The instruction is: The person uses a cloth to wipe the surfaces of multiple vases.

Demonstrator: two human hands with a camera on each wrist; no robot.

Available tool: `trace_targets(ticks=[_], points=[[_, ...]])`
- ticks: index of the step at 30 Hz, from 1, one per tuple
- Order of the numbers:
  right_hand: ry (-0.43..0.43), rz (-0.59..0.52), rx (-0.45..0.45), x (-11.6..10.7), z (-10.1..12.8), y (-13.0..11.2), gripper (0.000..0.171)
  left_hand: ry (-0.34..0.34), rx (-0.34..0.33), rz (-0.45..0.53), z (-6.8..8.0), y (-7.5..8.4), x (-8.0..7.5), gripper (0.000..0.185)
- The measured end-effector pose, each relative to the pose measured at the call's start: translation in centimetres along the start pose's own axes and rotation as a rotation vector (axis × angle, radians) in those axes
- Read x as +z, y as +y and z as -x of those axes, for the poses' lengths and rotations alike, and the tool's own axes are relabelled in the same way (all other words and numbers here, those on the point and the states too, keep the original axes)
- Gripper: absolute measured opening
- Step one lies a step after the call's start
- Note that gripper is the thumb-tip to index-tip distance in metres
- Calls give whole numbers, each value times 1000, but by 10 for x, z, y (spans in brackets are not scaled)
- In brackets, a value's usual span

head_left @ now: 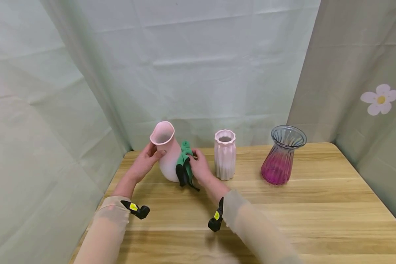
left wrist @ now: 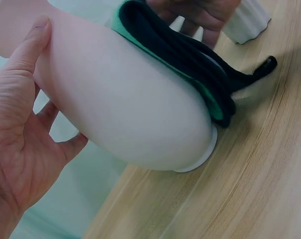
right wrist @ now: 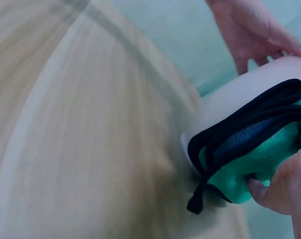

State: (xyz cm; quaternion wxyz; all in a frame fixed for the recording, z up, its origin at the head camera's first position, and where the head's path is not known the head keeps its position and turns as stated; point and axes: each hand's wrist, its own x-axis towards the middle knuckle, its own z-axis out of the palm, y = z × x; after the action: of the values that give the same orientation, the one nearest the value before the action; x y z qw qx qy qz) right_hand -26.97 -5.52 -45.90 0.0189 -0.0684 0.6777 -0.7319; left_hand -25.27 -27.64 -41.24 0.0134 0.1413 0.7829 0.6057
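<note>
A pink-and-white vase [head_left: 169, 165] with a wavy, flared rim stands toward the left of the table, its foot at the wood. Around its neck my left hand [head_left: 146, 162] holds it, the thumb [left wrist: 35, 42] lying along the near side and the fingers partly hidden behind. Against the vase's right side, my right hand [head_left: 200, 168] grips a folded green cloth [right wrist: 269, 162] with black edging. A black strap end [right wrist: 196, 201] dangles from the cloth. In the left wrist view, the cloth partly covers the right hand's fingers.
A ribbed pinkish-white vase [head_left: 225, 159] stands just right of my right hand. Farther right is a glass vase [head_left: 278, 161], magenta below and blue-grey at the rim. The wooden table [head_left: 316, 205] ends at a pale curtain [head_left: 201, 73] behind.
</note>
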Motion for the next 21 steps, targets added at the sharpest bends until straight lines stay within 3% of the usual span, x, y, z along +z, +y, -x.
trace_targets(ticks=[10,15,21], points=[[-16,44,-66,9,-4,-50,20,-3,5,0,0,-1,-1,72],[12,-39,-79,13,-6,-70,19,-5,12,-5,-1,-1,-1,71],[20,-77,-81,15,-7,-76,20,-5,6,-8,0,-2,-2,70]])
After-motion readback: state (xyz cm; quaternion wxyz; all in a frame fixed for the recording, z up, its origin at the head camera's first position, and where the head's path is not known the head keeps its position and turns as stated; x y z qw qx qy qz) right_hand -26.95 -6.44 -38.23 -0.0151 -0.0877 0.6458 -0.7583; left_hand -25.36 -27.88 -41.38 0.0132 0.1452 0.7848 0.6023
